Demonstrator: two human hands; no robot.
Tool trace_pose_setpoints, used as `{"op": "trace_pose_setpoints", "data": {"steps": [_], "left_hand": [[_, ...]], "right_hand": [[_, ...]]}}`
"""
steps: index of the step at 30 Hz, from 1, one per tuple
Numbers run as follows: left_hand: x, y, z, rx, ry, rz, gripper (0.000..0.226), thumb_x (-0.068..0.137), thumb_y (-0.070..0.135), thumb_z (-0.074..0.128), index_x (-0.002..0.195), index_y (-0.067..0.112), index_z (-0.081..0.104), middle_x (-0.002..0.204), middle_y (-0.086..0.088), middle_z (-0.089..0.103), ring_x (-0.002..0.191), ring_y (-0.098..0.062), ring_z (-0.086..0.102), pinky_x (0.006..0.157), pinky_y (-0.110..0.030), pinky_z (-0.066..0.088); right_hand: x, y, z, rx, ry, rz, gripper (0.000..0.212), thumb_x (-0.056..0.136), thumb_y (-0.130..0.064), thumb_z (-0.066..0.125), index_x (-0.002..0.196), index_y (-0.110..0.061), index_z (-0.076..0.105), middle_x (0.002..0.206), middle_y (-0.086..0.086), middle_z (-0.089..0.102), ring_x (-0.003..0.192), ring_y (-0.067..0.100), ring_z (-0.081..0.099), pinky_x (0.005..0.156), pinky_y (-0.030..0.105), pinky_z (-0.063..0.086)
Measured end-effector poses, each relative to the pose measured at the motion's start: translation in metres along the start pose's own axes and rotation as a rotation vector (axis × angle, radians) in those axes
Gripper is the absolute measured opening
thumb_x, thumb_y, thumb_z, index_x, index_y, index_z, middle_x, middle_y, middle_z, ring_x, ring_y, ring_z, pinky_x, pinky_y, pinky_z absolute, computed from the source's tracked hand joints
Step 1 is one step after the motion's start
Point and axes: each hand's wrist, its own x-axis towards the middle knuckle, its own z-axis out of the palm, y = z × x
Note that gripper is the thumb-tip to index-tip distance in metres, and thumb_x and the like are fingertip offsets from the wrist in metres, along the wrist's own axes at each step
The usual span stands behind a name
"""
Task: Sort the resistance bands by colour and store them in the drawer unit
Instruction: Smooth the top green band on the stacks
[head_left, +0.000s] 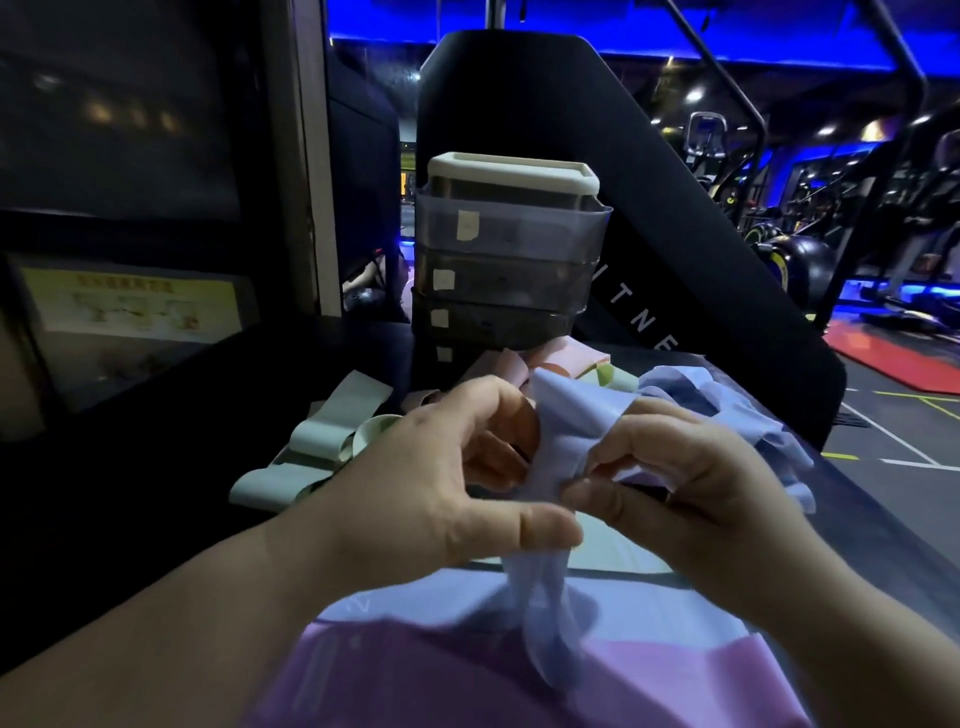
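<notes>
- the step in hand, as i judge it, is smoothing and folding one blue resistance band (563, 441) so that it can join its own colour
- the left hand (441, 483) pinches the band's lower fold under the thumb, with its fingers curled behind it; the right hand (691, 488) pinches the same band between thumb and forefinger, just beside the left thumb
- the band is held up off the table (852, 519), between the two hands; its loose tail hangs toward the near edge, over pale purple and pink sheets that i cannot tell to be bands or cloth
- to do it well, keep the two pinches close together, work the twist out flat, and fold evenly so the band will fit a shallow drawer
- an orange piece (524, 431) shows behind the left fingers; it should not be carried along with the blue
- the blue pile (727, 410) lies toward the right edge, near the right hand, so a short reach should serve
- the green bands (322, 441) lie toward the left edge; the pink bands (566, 358) lie at the foot of the drawer unit (504, 260)
- the unit stands at the far edge, beyond both hands; whether any drawer is pulled out i cannot tell
</notes>
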Motion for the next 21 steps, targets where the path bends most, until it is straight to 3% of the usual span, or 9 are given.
{"op": "trace_pose_setpoints", "data": {"steps": [4, 9, 11, 13, 16, 19, 21], "left_hand": [[0.0, 0.003, 0.002, 0.092, 0.006, 0.009, 0.044, 0.061, 0.037, 0.084, 0.095, 0.026, 0.059, 0.092, 0.003, 0.068, 0.085, -0.014, 0.066, 0.073, -0.036, 0.058], [0.001, -0.004, -0.004, 0.087, -0.014, 0.019, 0.02, 0.073, 0.028, 0.071, 0.093, 0.028, 0.065, 0.084, -0.003, 0.068, 0.079, -0.024, 0.065, 0.071, -0.036, 0.055], [0.001, -0.008, -0.007, 0.084, -0.005, 0.032, 0.019, 0.074, 0.034, 0.069, 0.091, 0.026, 0.068, 0.088, -0.004, 0.067, 0.083, -0.024, 0.064, 0.074, -0.035, 0.053], [0.001, -0.011, -0.01, 0.095, -0.002, 0.065, 0.023, 0.073, 0.044, 0.064, 0.089, 0.028, 0.071, 0.098, 0.005, 0.065, 0.09, -0.013, 0.062, 0.079, -0.023, 0.05], [0.0, -0.013, -0.013, -0.021, -0.009, 0.046, 0.018, 0.074, 0.039, 0.066, 0.084, 0.027, 0.073, 0.096, 0.007, 0.066, 0.093, -0.01, 0.062, 0.082, -0.019, 0.047], [-0.001, -0.014, -0.014, -0.304, 0.034, -0.009, 0.015, 0.075, 0.015, 0.062, 0.087, 0.012, 0.071, 0.082, 0.002, 0.069, 0.078, -0.008, 0.064, 0.072, -0.019, 0.05], [0.001, -0.015, -0.016, -0.38, 0.097, -0.04, 0.025, 0.07, 0.007, 0.058, 0.093, 0.011, 0.068, 0.079, 0.003, 0.069, 0.073, -0.007, 0.063, 0.064, -0.018, 0.05]], "right_hand": [[-0.001, 0.002, 0.002, -0.054, -0.042, 0.014, 0.021, 0.082, -0.055, 0.062, 0.081, -0.034, 0.061, 0.082, -0.016, 0.061, 0.076, 0.008, 0.06, 0.068, 0.015, 0.044], [-0.002, 0.003, 0.004, 0.242, -0.103, 0.189, 0.03, 0.076, -0.062, 0.065, 0.076, -0.033, 0.062, 0.076, -0.016, 0.061, 0.075, 0.012, 0.059, 0.071, 0.028, 0.047], [-0.003, 0.003, 0.004, 0.325, -0.097, 0.234, 0.04, 0.074, -0.061, 0.069, 0.078, -0.023, 0.063, 0.076, -0.004, 0.062, 0.074, 0.023, 0.058, 0.069, 0.037, 0.047], [-0.004, 0.002, 0.004, 0.366, -0.095, 0.248, 0.041, 0.075, -0.056, 0.071, 0.079, -0.016, 0.062, 0.072, 0.005, 0.06, 0.068, 0.027, 0.053, 0.063, 0.037, 0.045], [-0.004, 0.003, 0.001, 0.463, -0.052, 0.292, 0.04, 0.072, -0.053, 0.076, 0.077, -0.015, 0.062, 0.066, 0.001, 0.053, 0.064, 0.013, 0.046, 0.058, 0.022, 0.04], [-0.004, 0.01, -0.002, 0.555, 0.042, 0.35, 0.05, 0.06, -0.057, 0.082, 0.073, -0.013, 0.062, 0.07, 0.009, 0.055, 0.07, 0.021, 0.05, 0.066, 0.031, 0.042], [-0.002, 0.015, -0.006, 0.709, 0.123, 0.402, 0.049, 0.049, -0.05, 0.09, 0.067, -0.014, 0.063, 0.067, 0.011, 0.058, 0.065, 0.023, 0.055, 0.066, 0.029, 0.047]]}}
